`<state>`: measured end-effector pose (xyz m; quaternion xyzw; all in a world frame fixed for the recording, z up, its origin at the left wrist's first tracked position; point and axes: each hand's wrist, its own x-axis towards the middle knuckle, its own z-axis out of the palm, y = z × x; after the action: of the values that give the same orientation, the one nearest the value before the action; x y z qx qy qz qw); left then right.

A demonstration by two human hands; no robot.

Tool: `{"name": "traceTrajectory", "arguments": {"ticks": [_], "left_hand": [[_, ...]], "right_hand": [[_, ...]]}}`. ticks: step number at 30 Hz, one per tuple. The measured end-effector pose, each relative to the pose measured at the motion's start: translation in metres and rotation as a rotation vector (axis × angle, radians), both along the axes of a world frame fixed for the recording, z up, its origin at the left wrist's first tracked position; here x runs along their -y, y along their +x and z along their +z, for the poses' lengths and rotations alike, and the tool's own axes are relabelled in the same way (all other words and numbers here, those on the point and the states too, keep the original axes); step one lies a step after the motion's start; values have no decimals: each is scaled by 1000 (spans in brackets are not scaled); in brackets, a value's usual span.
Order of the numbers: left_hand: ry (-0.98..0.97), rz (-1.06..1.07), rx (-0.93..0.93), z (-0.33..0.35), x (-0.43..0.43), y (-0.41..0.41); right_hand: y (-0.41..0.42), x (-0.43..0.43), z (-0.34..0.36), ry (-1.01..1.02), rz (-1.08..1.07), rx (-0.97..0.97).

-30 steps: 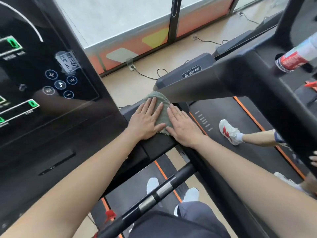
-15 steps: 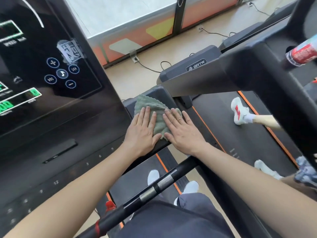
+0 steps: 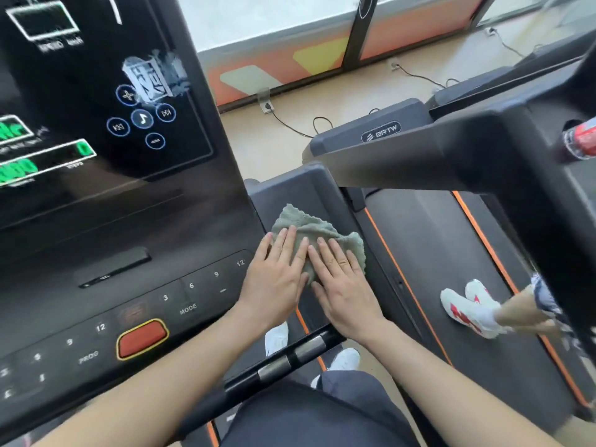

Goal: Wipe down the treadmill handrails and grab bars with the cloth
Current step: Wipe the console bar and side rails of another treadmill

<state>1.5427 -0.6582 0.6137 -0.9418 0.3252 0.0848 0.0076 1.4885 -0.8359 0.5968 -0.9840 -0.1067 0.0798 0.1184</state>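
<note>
A crumpled grey-green cloth [image 3: 306, 225] lies on the flat black right handrail [image 3: 290, 188] of the treadmill, just right of the console. My left hand [image 3: 277, 279] and my right hand [image 3: 345, 285] lie side by side on the cloth with straight fingers, pressing it flat against the rail. The near half of the cloth is hidden under my palms. A black grab bar with metal sensor plates [image 3: 290, 359] runs across below my wrists.
The dark console [image 3: 96, 156] with lit buttons and a red stop button [image 3: 142, 338] fills the left. A neighbouring treadmill's handrail [image 3: 483, 150] crosses at right, with a bottle [image 3: 577, 141] in it. Another person's feet in white shoes [image 3: 467, 308] are on its belt.
Both hands have slid the cloth toward me along the handrail, and my view has dipped so more of the console's lower buttons show.
</note>
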Motion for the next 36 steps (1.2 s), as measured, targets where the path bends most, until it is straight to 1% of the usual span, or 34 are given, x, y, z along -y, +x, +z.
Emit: {"name": "traceTrajectory", "arguments": {"ticks": [8, 10, 11, 13, 15, 19, 23, 26, 29, 33, 36], "left_hand": [[67, 143, 21, 8, 3, 69], [16, 134, -8, 13, 1, 80], [-53, 117, -17, 16, -3, 79], [-213, 88, -11, 21, -18, 68], [-309, 124, 20, 25, -37, 47], [-314, 314, 15, 21, -71, 5], [-320, 393, 2, 11, -77, -9], [-348, 441, 2, 10, -69, -8], [-385, 447, 18, 8, -68, -10], [-402, 443, 30, 5, -69, -10], [-401, 441, 35, 5, -68, -10]], "right_hand": [[87, -6, 15, -59, 2, -84], [105, -9, 20, -66, 1, -115], [113, -11, 22, -66, -2, -128], [127, -16, 27, -71, -1, -122], [136, -21, 30, -90, 16, -113], [154, -32, 29, -186, 87, -145], [173, -51, 28, -214, 153, -220], [166, -63, 27, -227, 210, -218], [143, -56, 25, -205, 221, -184], [92, -35, 22, -210, 264, -151], [50, -23, 20, -191, 253, -125]]}}
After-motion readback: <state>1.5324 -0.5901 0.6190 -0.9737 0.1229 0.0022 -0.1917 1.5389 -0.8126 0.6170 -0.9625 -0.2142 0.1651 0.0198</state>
